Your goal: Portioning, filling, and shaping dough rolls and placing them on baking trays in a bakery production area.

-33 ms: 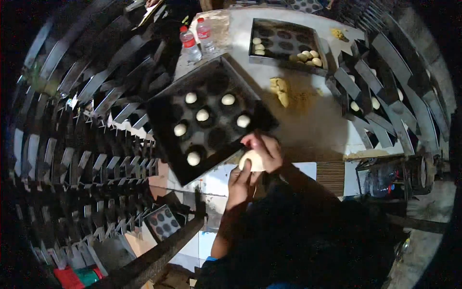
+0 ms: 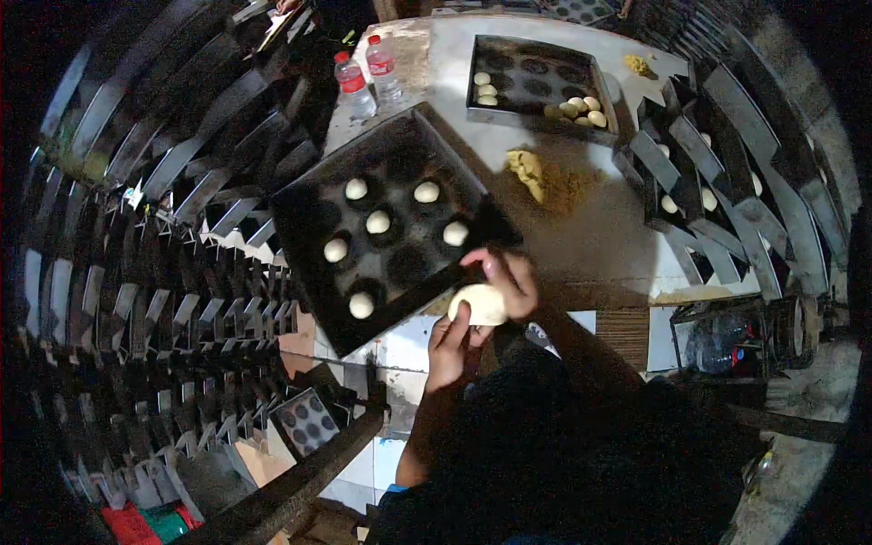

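Beside dark racks (image 2: 156,307), at a pale surface (image 2: 590,250), we are grasping a flattened dough piece (image 2: 483,305), its long axis lying roughly left-to-right, left fingers (image 2: 462,318) pinching one end, right fingers (image 2: 516,272) resting curled against the other, just off the dark tray (image 2: 391,313).

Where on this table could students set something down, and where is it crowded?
Free: the table between the bottles and the far tray; the shadowed patch below the crumbs, between the near tray and the stacked trays.

Crowded: beside the near tray, where the left hand holds dough, right hand alongside; the far tray's near right corner, where balls cluster.
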A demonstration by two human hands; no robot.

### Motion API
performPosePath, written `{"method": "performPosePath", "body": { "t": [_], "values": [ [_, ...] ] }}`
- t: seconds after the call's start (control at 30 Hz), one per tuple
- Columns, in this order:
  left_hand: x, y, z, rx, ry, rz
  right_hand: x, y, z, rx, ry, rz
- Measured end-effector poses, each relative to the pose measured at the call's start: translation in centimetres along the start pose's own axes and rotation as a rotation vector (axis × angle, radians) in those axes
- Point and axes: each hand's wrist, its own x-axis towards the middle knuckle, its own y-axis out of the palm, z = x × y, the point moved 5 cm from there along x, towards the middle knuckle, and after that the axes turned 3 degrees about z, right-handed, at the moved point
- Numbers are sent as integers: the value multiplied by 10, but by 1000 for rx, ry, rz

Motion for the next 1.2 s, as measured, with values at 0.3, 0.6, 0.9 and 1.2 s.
{"method": "performPosePath", "body": {
  "t": [0.3,0.6,0.9,1.2],
  "values": [
    [112,71,-7,293,15,89,91,-198,-155,-689,136,-73],
    [180,133,10,440,-141,48,83,-217,-242,3,409,-168],
    [177,177,0,266,-188,446,68,-200,-99,43,321,-141],
    [126,108,-1,461,463,68,47,-125,-55,496,424,8]
  ]
}}
